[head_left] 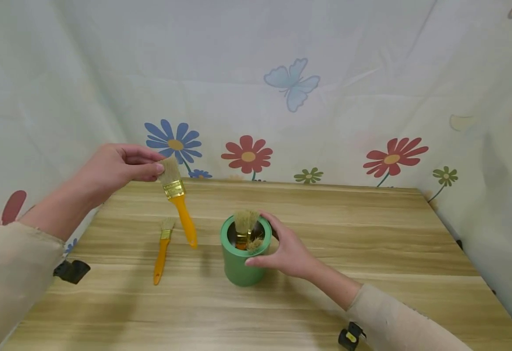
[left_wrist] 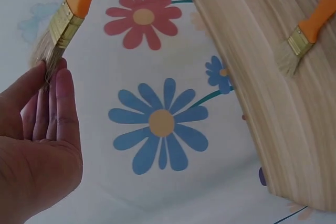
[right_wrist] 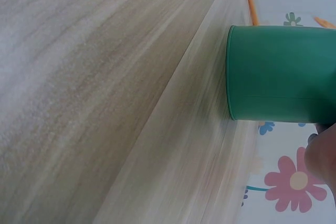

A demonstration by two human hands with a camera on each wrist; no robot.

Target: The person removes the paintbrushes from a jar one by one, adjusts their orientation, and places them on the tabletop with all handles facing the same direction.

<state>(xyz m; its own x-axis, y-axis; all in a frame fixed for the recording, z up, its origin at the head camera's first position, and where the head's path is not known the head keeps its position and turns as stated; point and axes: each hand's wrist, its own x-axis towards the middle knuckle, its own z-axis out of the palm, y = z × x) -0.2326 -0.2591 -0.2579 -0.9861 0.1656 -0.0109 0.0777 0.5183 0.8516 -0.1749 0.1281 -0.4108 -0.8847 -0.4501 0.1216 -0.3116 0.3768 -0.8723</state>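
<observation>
in the head view, the left arm reaches in from the left in a beige sleeve. the left hand is raised over a pale wood-grain table, thumb and fingertips pinching a flat, orange-handled, gold-banded paintbrush by its cream bristles, so that it hangs handle down and tilted. the right hand comes from the lower right and curves round the right side of a green cylindrical can, thumb on the near side. the can is upright; inside, a broad cream-bristled brush stands bristles up, with a lower tuft of tan bristles beside it. a smaller orange-handled paintbrush lies on the table, left of the can.

in the left wrist view, the thumb and fingers narrow together at the bristle tips; the smaller paintbrush shows at the right.

in the right wrist view, the can's plain green wall shows sideways; only a sliver of the right hand appears, too little to tell its grip there.
</observation>
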